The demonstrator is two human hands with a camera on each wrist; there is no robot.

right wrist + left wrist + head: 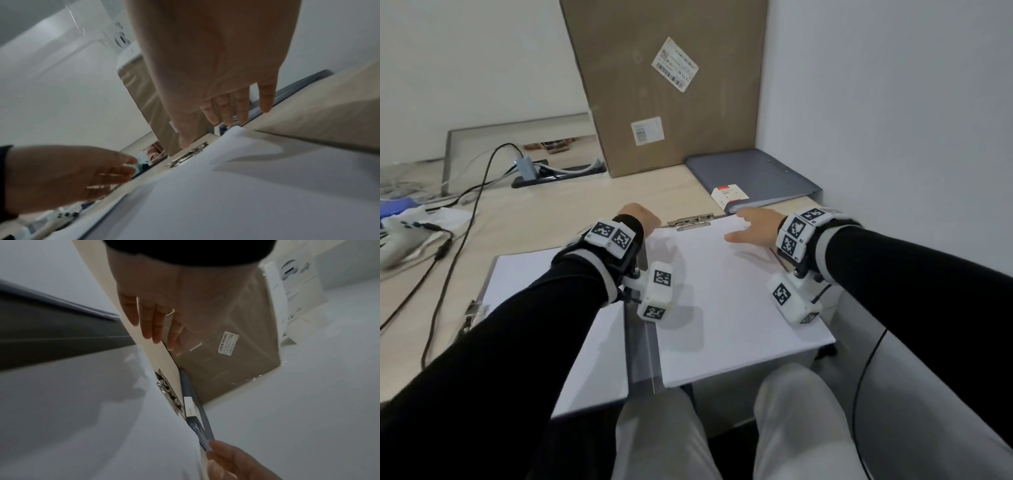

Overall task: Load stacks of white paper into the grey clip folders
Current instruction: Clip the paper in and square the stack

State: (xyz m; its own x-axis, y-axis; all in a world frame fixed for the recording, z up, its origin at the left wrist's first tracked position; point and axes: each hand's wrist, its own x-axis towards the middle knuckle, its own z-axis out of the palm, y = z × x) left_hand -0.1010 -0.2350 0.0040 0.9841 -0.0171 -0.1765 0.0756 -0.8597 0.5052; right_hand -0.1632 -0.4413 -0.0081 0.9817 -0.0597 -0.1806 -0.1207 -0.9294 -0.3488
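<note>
An open grey clip folder (642, 346) lies on the desk before me. White paper (739, 308) covers its right half, and another white stack (524, 274) lies on its left half. A metal clip (690, 221) sits at the far edge of the right stack. My left hand (640, 216) is at that stack's far left corner, beside the clip, its fingers (152, 324) straight and holding nothing. My right hand (746, 228) is spread over the far right corner, fingers (232, 110) straight. A second grey folder (753, 178) lies shut at the back right.
A tall cardboard box (664, 85) leans on the wall behind the folders. Black cables (465, 205) and a socket strip (558, 171) cross the desk's left, near a white bag (410, 233). A wall (893, 120) closes the right side. My knees are under the desk's front edge.
</note>
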